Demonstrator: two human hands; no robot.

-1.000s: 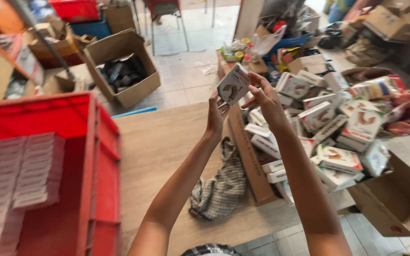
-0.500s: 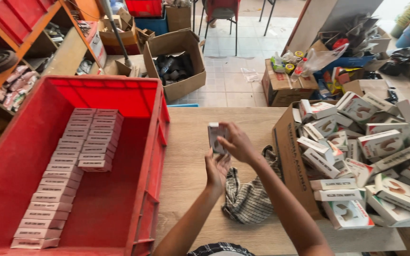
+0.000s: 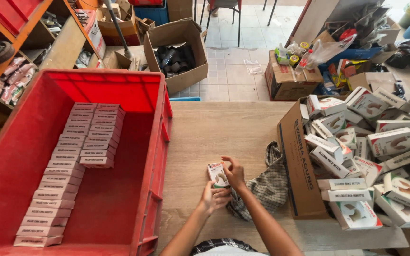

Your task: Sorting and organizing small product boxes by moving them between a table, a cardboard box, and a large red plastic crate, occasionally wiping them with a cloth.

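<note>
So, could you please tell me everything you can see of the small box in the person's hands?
The small box is a white carton, seemingly cardboard, with a red band along its top and a brownish curved picture on its face. It looks closed and rests low over the wooden table, tilted slightly. The right hand grips its right edge, and the left hand supports it from below. A checked cloth lies just beside it.

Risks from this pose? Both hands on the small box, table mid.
1. The small box is gripped only at its edges by the left hand and right hand; it may slip.
2. The checked cloth lies beside the hands and could snag.
3. Cartons heaped in the cardboard box might spill.
</note>
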